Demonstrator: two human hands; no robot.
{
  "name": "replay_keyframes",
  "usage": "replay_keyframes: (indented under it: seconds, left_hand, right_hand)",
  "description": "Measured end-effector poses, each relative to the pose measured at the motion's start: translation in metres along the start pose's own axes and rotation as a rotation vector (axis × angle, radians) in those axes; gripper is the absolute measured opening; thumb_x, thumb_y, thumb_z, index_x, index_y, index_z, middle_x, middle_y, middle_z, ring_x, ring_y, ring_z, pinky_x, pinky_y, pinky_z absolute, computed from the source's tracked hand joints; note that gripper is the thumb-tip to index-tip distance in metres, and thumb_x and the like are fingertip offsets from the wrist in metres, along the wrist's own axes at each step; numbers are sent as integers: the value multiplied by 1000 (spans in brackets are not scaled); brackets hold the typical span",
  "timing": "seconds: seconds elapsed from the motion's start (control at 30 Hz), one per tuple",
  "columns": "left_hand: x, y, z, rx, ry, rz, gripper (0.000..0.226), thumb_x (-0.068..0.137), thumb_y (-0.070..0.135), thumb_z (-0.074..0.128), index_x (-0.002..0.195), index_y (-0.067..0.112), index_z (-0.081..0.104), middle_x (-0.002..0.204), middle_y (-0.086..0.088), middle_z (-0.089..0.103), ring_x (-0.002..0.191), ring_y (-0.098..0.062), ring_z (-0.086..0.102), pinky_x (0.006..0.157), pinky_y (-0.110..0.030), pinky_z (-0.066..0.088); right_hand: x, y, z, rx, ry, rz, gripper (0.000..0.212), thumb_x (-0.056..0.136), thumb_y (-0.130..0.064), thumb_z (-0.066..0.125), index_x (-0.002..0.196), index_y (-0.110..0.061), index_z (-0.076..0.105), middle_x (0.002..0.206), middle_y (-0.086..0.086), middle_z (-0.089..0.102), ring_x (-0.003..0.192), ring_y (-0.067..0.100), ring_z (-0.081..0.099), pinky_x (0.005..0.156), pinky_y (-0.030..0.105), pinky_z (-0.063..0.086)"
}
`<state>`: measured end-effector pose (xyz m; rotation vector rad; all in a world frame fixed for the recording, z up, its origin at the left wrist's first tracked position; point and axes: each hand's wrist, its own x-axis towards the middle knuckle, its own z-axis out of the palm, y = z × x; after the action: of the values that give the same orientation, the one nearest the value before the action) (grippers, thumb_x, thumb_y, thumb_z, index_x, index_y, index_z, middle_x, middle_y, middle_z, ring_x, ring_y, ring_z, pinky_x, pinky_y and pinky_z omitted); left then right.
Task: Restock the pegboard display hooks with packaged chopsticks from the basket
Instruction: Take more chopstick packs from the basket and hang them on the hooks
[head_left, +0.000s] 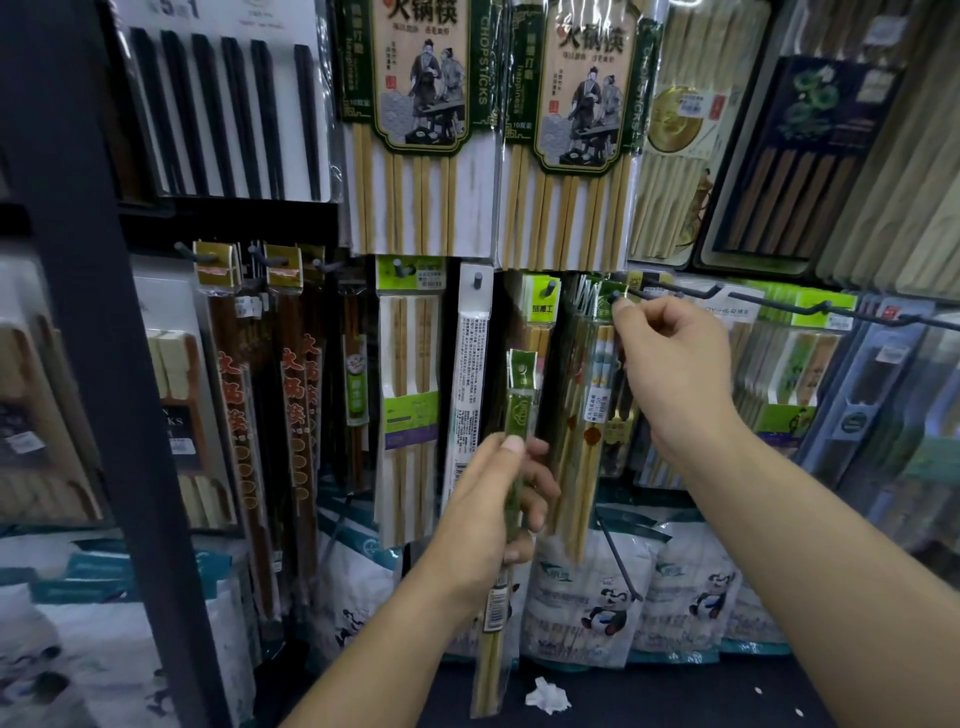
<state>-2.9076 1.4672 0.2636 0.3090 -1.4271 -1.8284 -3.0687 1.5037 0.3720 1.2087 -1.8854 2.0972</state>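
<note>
Head view, and the only one: everything turns on the black peg hook (616, 297) in the middle row of the display. The right hand (670, 358) is up at its tip, thumb and forefinger pinched on the end and the other fingers curled in behind. Hanging packs (592, 395) already crowd the hook and drop straight below it. Lower and to the left of the hook, the left hand (498, 499) grips the chopstick pack (521, 395) about its middle, fingers wrapped and thumb on the front. The pack stands near upright, with its green header and punched hole short of the hook. The basket is out of sight.

What I'd worry about is the hole missing the tip. The header is thin film and the grip sits low, so the top may flop or fold as it rises. Should the pinch ease, the front packs might slide off. A neighbouring hook (675, 292) juts out just right of the landmark and could snag the wrist.
</note>
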Motion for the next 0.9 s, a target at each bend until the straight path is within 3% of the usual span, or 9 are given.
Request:
replay_keyframes:
  seconds: [0.13,0.33,0.47,0.57,0.63,0.77,0.9]
  left_hand:
    - [-1,5,-2,-60,-37,7,17,96,36,48,86,32,61,77,-4,62,56,-12,48,41,-22,31]
    - [-3,10,5,-22,-45,121,12,97,30,57,91,33,68,82,-6,70,63,-16,63,47,-27,50]
    - [-5,10,8,-11,-40,161,13,97,23,58,96,30,69,84,-9,72,66,-19,66,51,-29,54]
    - [-4,10,8,21,-25,193,15,102,17,57,101,27,69,86,-8,73,71,-19,68,56,-30,58]
    - [-3,9,9,43,-5,210,15,104,13,55,107,22,68,89,-8,75,78,-21,71,62,-32,61]
    - [-2,6,13,63,1,181,14,104,17,56,111,16,69,100,-7,78,94,-22,74,78,-36,63]
    - [-3,3,13,224,19,135,17,103,22,59,96,29,74,87,9,70,81,-5,65,74,-20,54]
  right_hand:
    - [-18,-1,-4,-50,24,-9,29,96,-37,66,78,-17,55,62,-10,48,51,1,42,60,29,43]
    - [-51,-7,1,-33,-317,-33,13,94,-32,70,84,-23,72,62,-16,61,57,-4,53,54,12,45]
    - [-51,-8,-1,116,-249,127,14,94,-29,72,99,-17,68,58,-11,62,51,3,55,47,14,45]
    - [-50,-9,-4,156,-301,217,20,96,-34,68,84,-19,69,59,-9,63,49,5,53,42,14,40]
    - [-51,-7,-5,145,-334,199,31,99,-34,64,70,-25,68,59,-3,59,51,8,52,43,16,40]
    - [-44,-10,-9,102,-269,67,28,102,-32,60,76,-27,68,57,-3,56,52,8,52,47,17,42]
    - [-22,-14,-12,64,-173,69,32,104,-32,55,76,-25,66,53,-8,55,47,4,51,44,15,40]
